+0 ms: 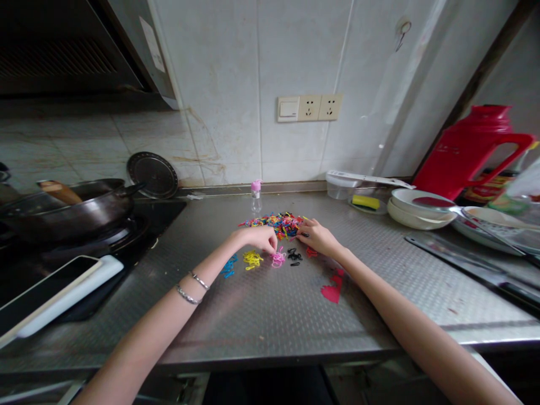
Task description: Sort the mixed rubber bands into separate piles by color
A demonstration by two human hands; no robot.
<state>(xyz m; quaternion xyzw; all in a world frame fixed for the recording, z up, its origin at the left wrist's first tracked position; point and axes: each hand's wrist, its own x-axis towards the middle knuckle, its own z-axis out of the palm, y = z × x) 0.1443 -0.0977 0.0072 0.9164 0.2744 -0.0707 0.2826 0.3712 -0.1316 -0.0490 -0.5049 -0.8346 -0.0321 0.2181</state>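
A mixed heap of small colourful rubber bands [280,222] lies on the metal counter. In front of it are small piles sorted by colour: blue bands [229,266], yellow bands [252,259], pink bands [278,258], black bands [294,256] and red bands [311,252]. My left hand [265,238] is closed in a pinch, fingertips down at the pink pile; whatever is between them is hidden. At the heap's right edge my right hand [316,235] has its fingers bent together on a dark band, apparently a black one.
A small clear bottle with a pink cap [256,194] stands behind the heap. Torn red paper [333,288] lies near my right forearm. Left are a phone [50,292] and a pan [71,211]; right are bowls [417,216], a knife [464,264] and a red thermos [464,154].
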